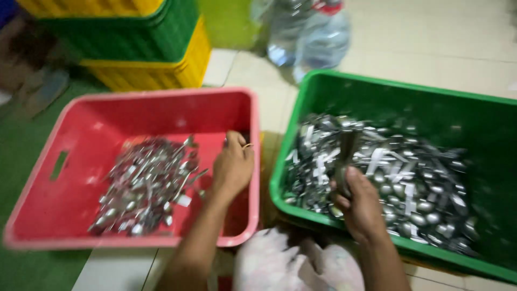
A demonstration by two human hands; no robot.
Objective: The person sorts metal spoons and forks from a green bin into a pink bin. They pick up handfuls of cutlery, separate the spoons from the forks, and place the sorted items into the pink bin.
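Observation:
A red plastic crate on the left holds a small heap of metal spoons. My left hand hovers inside its right side, fingers loosely curled, with something small and thin at the fingertips that the blur hides. A green crate on the right is filled with many metal spoons, some bound with white paper bands. My right hand is at the green crate's near-left edge, closed around a bundle of spoons that stands upright.
Stacked yellow and green crates stand at the back left. A large clear water bottle lies behind the green crate. A white cloth covers my lap, on a pale tiled floor.

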